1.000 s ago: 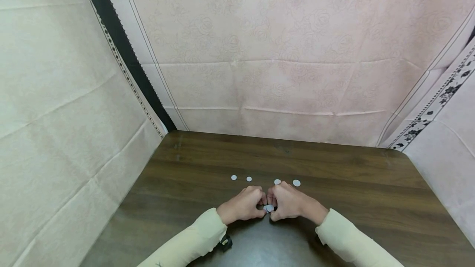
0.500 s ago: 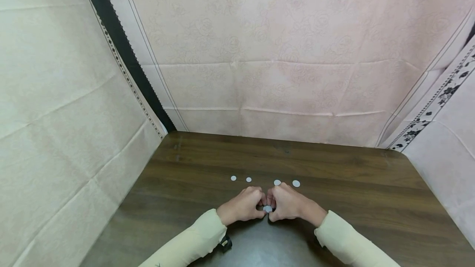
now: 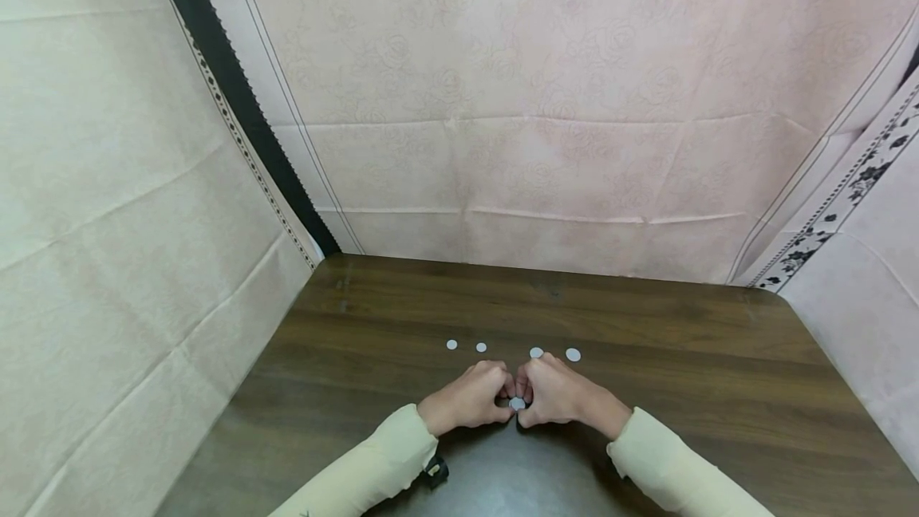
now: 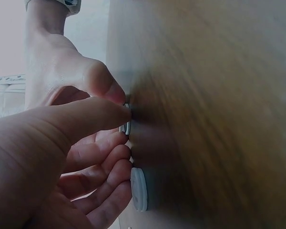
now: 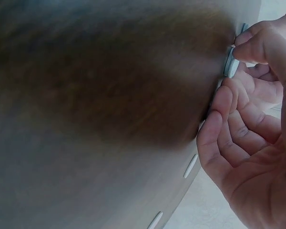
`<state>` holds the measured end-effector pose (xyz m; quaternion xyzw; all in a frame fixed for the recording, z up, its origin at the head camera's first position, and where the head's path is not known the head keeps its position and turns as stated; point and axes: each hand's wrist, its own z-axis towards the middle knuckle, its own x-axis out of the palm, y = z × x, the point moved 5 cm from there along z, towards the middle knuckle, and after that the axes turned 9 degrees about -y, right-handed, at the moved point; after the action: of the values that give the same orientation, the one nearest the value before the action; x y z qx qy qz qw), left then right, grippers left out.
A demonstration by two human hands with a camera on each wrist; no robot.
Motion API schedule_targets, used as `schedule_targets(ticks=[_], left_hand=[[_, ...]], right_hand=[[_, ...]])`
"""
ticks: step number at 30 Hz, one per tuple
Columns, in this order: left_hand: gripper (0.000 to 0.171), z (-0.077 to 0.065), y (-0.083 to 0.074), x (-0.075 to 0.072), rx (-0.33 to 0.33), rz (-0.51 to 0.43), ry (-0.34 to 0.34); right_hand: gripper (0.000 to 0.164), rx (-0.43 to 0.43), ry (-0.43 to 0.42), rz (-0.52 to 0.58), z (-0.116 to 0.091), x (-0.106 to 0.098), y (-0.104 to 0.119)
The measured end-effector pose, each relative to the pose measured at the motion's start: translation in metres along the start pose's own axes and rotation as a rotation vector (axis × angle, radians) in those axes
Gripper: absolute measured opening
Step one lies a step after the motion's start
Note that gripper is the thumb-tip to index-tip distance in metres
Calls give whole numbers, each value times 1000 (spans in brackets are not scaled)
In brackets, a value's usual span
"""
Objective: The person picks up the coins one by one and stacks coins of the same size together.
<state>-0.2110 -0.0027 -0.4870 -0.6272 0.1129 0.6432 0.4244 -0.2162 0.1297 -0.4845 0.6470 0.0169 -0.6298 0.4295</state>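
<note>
Between both hands, close to the table's near part, lies a small white disc (image 3: pixel 517 404), with what looks like another under it. My left hand (image 3: pixel 468 396) pinches it from the left with curled fingers and thumb. From the opposite side my right hand (image 3: pixel 556 391) does the same, its fingertips close to the left ones. In the right wrist view, the right thumb presses the edge of the disc (image 5: pixel 232 64). The left thumb partly covers the disc (image 4: pixel 128 128) in the left wrist view. A thicker, layered white disc (image 4: pixel 139 188) lies beside the left fingers there.
Beyond the hands several white discs lie in a row: two at left (image 3: pixel 451 345) (image 3: pixel 481 348) and two at right, one disc (image 3: pixel 536 353) partly behind the right hand, the other disc (image 3: pixel 573 355) farther right. Patterned cloth (image 3: pixel 546 142) hangs around the brown wooden table (image 3: pixel 402 301).
The discs between the hands, overlapping and offset one second ago, now sit almost lined up. Both hands have barely moved, and the row of discs stays as it was.
</note>
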Motion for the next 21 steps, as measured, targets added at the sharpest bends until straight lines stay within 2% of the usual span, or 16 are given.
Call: schedule_targets(ticks=[16, 21], left_hand=[[8, -2, 3, 2, -9, 10, 10], [8, -1, 3, 1, -11, -2, 9]], right_hand=[[15, 9, 1, -10, -1, 1, 1], [16, -12, -15, -15, -1, 1, 1]])
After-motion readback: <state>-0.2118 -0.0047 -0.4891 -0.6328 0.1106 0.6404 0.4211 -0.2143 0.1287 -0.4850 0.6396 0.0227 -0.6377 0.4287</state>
